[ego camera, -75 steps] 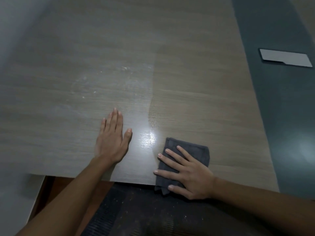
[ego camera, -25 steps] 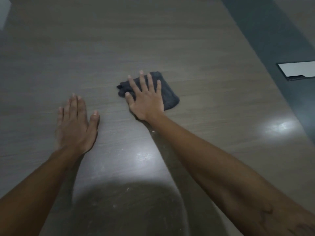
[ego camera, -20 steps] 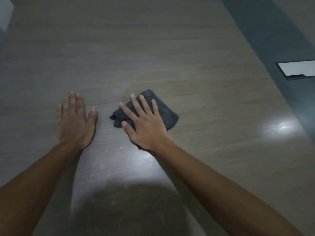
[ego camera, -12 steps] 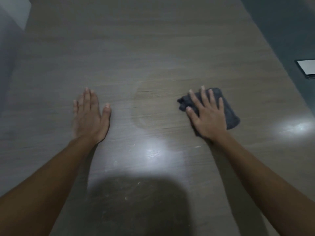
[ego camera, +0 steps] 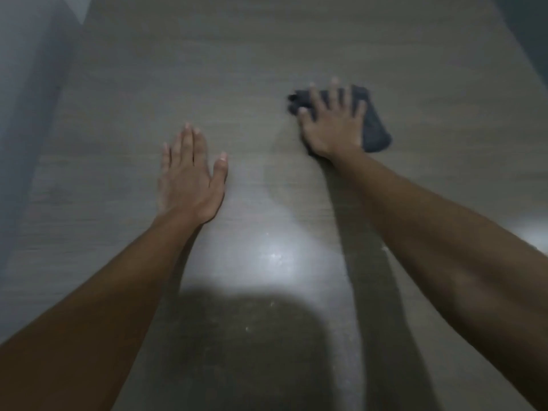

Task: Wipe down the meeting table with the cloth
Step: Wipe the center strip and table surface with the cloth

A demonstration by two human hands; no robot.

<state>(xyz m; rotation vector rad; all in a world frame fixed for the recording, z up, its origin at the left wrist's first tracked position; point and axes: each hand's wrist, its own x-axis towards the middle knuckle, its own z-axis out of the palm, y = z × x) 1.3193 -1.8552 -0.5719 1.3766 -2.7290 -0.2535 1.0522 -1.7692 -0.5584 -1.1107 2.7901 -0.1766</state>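
We are leaning over a wide wood-grain surface (ego camera: 267, 60) that fills nearly the whole view, with a bright patch of reflected light near its middle and a dark shadow below it. A grey wall (ego camera: 26, 84) runs along the surface's left edge. Both our bare forearms reach forward over the surface. Our left hand (ego camera: 189, 176) lies flat, palm down, its fingers straight and close together and the thumb set a little apart; it holds nothing and simply rests on the wood. Our right hand (ego camera: 332, 126) is farther out and to the right, fingers spread wide and straight, pressing down on the dark grey cloth (ego camera: 374, 129). The cloth lies bunched under that palm, showing beyond the fingertips, at the thumb side and along the hand's right edge. The cloth and the fingertips are blurred. The two hands are well apart.
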